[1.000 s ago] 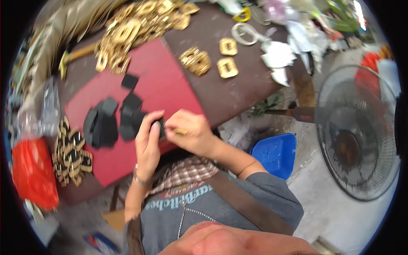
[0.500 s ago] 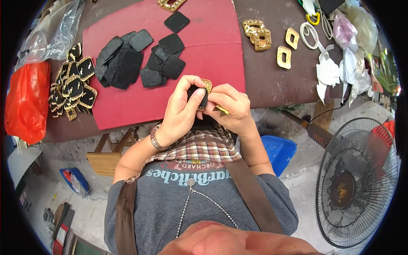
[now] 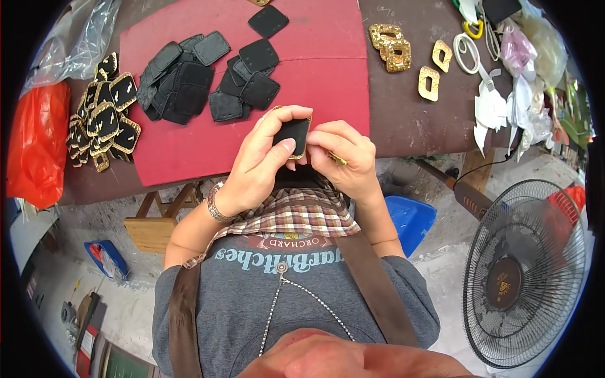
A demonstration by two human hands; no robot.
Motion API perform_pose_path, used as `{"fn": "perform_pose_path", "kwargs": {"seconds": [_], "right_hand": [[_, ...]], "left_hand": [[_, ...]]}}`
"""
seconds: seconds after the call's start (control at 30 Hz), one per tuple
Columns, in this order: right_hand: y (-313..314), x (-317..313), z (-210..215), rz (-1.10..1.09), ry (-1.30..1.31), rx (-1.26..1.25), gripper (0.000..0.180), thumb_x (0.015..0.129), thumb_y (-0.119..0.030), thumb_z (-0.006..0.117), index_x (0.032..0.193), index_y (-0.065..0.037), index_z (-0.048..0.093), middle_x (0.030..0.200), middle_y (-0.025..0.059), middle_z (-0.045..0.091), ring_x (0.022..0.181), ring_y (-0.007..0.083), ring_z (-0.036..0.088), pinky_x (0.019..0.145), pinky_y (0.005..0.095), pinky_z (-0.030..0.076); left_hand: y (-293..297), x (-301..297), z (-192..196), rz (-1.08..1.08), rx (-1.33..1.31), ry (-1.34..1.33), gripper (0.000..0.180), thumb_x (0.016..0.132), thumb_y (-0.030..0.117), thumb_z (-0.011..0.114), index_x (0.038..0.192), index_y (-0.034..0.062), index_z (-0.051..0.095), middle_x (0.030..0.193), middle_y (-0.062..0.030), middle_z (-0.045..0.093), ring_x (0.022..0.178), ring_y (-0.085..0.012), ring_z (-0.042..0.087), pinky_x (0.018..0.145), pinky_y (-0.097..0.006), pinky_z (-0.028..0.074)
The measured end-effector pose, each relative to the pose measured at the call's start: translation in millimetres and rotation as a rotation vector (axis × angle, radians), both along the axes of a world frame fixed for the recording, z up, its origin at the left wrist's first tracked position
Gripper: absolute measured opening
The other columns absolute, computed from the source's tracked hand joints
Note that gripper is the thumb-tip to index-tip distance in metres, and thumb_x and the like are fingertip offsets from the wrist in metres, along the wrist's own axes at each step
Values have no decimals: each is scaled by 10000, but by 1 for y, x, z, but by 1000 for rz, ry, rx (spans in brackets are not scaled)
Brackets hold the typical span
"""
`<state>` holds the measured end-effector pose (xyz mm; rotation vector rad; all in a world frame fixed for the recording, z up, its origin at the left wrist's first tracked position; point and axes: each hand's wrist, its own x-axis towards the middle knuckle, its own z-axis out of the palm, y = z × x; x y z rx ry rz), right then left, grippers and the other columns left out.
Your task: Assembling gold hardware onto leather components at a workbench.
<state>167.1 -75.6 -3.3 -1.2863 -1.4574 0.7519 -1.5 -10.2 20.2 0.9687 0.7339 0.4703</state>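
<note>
My left hand (image 3: 252, 157) grips a black square patch set in a gold-rimmed buckle (image 3: 291, 133), thumb on its face and fingers along the top edge. At its right edge is my right hand (image 3: 348, 156), fingers pinched together. A small yellow and dark tool (image 3: 339, 159) pokes out of the right hand; its kind is unclear. Both hands are just past the table's near edge. Beyond them, loose black patches (image 3: 258, 91) lie in heaps on a red mat (image 3: 315, 82). Gold-rimmed black pieces (image 3: 104, 120) are piled at the left.
Gold buckle frames (image 3: 428, 84) lie on the brown table (image 3: 409, 120) at the right, near white-handled scissors (image 3: 466, 53) and hanging plastic bags. A red bag (image 3: 39, 148) sits at the far left. Below right stand a fan (image 3: 523, 277) and a blue bin (image 3: 408, 223).
The buckle has turned in my left hand, so more of its black face shows. My left thumb has shifted lower, and the yellow tool shows less in my right hand.
</note>
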Motion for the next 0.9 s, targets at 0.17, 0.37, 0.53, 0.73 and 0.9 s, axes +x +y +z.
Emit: {"fn": "perform_pose_path", "kwargs": {"seconds": [0.17, 0.37, 0.53, 0.73, 0.9], "right_hand": [[-6, -4, 9, -44, 68, -77, 120, 790, 35, 666, 909, 46, 650, 865, 118, 621, 710, 168, 637, 598, 263, 514], [-8, -8, 7, -111, 167, -127, 142, 785, 40, 671, 927, 30, 668, 852, 110, 632, 716, 167, 631, 608, 254, 504], [-14, -6, 3, -123, 29, -89, 141, 784, 40, 673, 925, 33, 669, 856, 98, 634, 726, 148, 622, 618, 252, 501], [-18, -9, 5, -159, 155, -227, 109, 776, 46, 671, 884, 37, 663, 842, 81, 630, 706, 127, 605, 611, 250, 489], [-15, -17, 6, -247, 334, -339, 81, 775, 37, 672, 852, 34, 644, 811, 63, 609, 676, 107, 575, 596, 235, 469]], "left_hand": [[-2, 0, -7, -49, 106, -29, 408, 904, 43, 419, 1310, 6, 427, 1116, -58, 500, 859, -86, 539, 719, -228, 474], [-4, 6, -4, -15, 98, -1, 467, 883, 38, 431, 1347, 5, 382, 1117, -68, 494, 861, -92, 533, 761, -247, 472], [-5, 2, -15, -62, -206, -151, 488, 865, 18, 423, 1351, 6, 377, 1124, -75, 488, 863, -95, 528, 774, -253, 468], [-13, 2, -20, -74, -132, -88, 492, 855, 0, 410, 1346, 11, 382, 1110, -73, 478, 855, -97, 524, 769, -254, 467], [-14, 6, -19, -48, -11, -38, 489, 852, -9, 408, 1340, 15, 388, 1130, -74, 453, 849, -97, 520, 769, -255, 466]]}}
